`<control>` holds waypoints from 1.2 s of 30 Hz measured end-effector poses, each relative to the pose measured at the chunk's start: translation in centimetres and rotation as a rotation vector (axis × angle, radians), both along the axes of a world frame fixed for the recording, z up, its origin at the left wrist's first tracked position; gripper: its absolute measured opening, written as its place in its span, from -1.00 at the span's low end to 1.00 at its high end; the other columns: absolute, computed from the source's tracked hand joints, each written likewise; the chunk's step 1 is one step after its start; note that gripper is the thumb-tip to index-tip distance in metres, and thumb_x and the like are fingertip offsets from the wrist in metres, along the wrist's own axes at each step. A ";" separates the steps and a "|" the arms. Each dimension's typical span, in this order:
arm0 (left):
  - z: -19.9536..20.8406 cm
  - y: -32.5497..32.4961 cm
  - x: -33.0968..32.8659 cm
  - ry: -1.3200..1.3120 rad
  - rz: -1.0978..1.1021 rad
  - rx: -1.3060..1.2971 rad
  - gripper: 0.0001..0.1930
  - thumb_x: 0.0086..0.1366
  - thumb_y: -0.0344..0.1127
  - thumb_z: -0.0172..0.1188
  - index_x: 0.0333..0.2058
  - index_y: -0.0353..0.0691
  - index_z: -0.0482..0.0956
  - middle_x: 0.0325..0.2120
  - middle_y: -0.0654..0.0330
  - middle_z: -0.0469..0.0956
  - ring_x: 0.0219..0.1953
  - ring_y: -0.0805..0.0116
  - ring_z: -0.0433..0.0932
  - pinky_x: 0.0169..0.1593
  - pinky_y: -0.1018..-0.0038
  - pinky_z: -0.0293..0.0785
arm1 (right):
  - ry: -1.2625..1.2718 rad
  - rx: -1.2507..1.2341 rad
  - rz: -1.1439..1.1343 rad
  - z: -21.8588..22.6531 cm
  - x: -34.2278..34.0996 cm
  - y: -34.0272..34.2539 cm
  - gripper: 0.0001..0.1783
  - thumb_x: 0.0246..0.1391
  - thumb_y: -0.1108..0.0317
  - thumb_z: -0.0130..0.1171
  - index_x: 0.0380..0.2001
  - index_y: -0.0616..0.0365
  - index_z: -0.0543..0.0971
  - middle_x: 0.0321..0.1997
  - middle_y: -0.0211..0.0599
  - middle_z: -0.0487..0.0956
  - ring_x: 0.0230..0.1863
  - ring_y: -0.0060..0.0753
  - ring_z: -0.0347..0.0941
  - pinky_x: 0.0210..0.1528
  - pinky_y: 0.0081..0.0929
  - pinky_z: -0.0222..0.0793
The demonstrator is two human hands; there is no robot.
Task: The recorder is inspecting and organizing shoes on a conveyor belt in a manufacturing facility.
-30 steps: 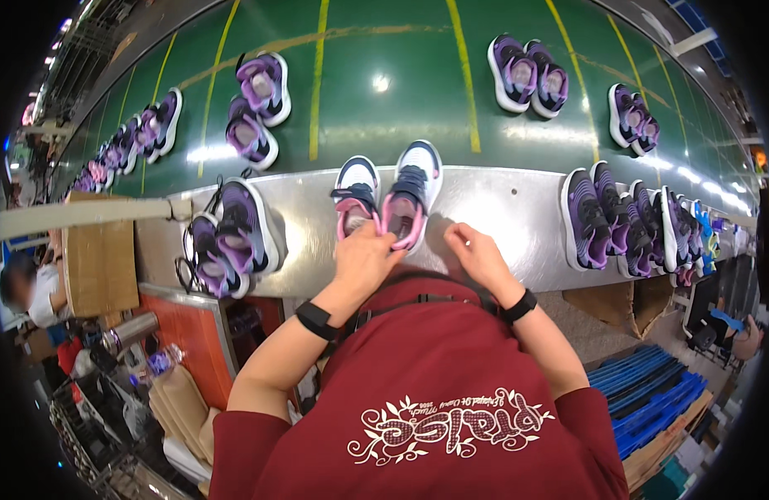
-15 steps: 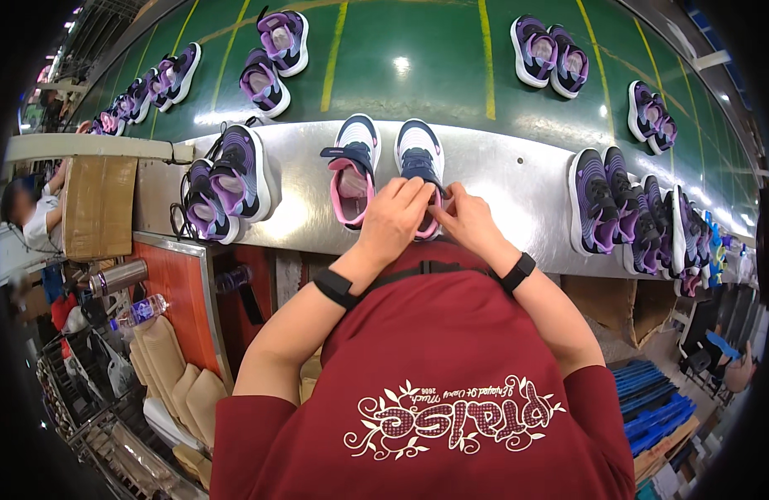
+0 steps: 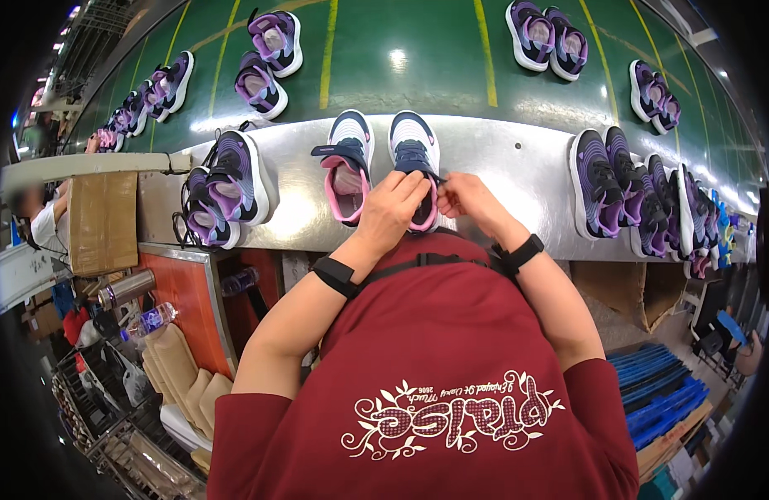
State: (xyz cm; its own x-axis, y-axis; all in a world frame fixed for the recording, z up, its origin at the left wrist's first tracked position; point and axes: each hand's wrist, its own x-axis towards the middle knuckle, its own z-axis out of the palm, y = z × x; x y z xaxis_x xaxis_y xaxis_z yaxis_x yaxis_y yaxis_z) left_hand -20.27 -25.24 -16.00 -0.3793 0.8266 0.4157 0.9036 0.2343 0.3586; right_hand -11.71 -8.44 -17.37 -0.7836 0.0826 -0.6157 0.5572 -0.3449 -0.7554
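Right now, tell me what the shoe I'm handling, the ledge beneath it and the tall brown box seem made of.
Shoe: probably fabric or synthetic, matt; dull white-and-navy surface with fine stripes, exact material unclear.
Ledge: likely smooth metal; grey with blurred, bright glare.
Box: apparently dull cardboard; plain, flat brown sides.

both arms (image 3: pixel 289 329) bent, wrapping in ahead of torso (image 3: pixel 434 317). left hand (image 3: pixel 393 208) just past torso, palm down, fingers (image 3: pixel 414 185) bunched. right hand (image 3: pixel 472 200) also past torso, fingers curled, kinda pinching.
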 end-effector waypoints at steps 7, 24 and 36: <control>0.2 0.0 -0.8 -0.006 -0.069 0.000 -0.65 -0.04 -0.43 0.10 -0.18 -0.23 0.55 -0.32 0.21 0.51 -0.32 0.30 0.47 -0.31 0.45 0.48 | -0.221 -0.024 0.073 1.1 -1.7 0.7 -0.58 0.15 0.00 0.09 -0.60 0.08 0.44 -0.71 -0.55 0.33 -0.74 -0.72 0.15 -0.72 -0.74 -0.02; 0.6 1.0 -2.0 -0.034 -0.155 -0.052 -0.67 -0.09 -0.44 0.14 -0.25 -0.27 0.59 -0.39 0.20 0.51 -0.43 0.32 0.45 -0.40 0.47 0.45 | 0.181 0.402 0.044 1.9 -7.5 2.3 -0.66 0.11 0.22 0.10 -0.69 0.12 0.45 -0.72 -0.62 0.29 -0.63 -0.78 0.13 -0.61 -0.69 0.00; 1.2 1.0 -2.0 -0.047 -0.133 -0.112 -0.75 -0.06 -0.42 0.14 -0.33 -0.31 0.56 -0.43 0.22 0.45 -0.41 0.32 0.42 -0.35 0.44 0.39 | -0.080 -0.121 -0.053 0.1 -0.9 2.2 -0.67 0.20 0.13 0.07 -0.59 0.04 0.47 -0.70 -0.66 0.32 -0.70 -0.81 0.13 -0.67 -0.78 0.00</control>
State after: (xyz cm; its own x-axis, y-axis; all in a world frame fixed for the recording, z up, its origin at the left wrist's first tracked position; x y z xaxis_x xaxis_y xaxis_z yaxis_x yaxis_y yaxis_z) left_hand -22.25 -24.19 -14.76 -0.2804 0.9110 0.3024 0.9120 0.1546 0.3799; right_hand -12.60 -6.22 -17.24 -0.7285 0.0440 -0.6836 0.5922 -0.4612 -0.6607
